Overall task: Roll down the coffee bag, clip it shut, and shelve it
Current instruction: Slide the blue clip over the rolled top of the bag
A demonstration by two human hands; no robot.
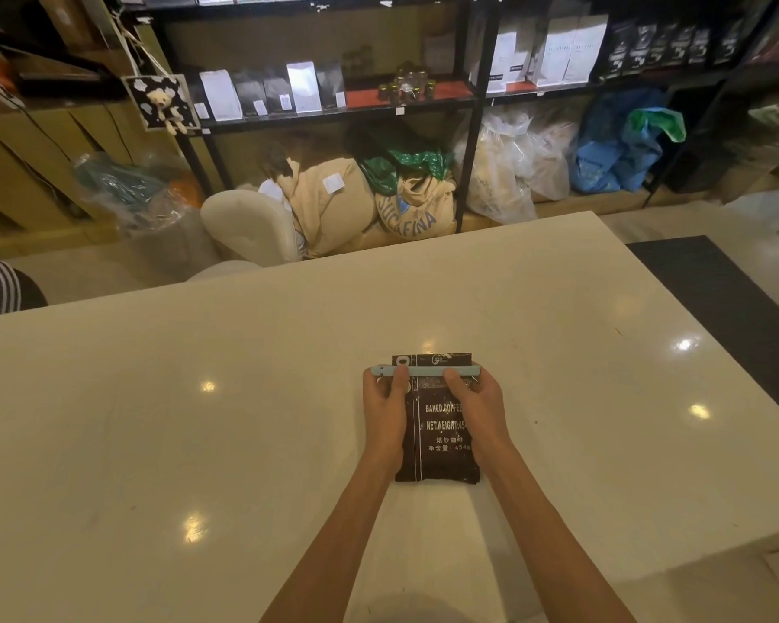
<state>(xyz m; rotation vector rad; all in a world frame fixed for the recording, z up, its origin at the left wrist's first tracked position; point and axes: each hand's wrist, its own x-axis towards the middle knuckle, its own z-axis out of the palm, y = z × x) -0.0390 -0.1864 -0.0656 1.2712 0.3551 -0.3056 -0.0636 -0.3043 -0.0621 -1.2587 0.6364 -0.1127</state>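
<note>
Coffee bag (439,436) lying flat on desk (199,420) | left hand (385,409) and right hand (475,404) both pressing blue clip (426,370) across rolled top | advice: squeezing evenly along the bar.

The left hand (385,409) covers the left edge of the coffee bag (439,436), and the right hand (477,406) covers its right edge, cutting the white print short ("BAKED COFFEE" and "NET WEIGHT: 45" both run under the fingers). How each grip sits on the clip (428,370) cannot be told, since the fingertips curl out of sight behind the pale blue bar. The strip of bag beyond the clip is too small to read. On the shelf (333,116) the labels on the pouches are blurred. The worktop (244,397) is cut off at the left and bottom edges, as are both forearms.
</note>
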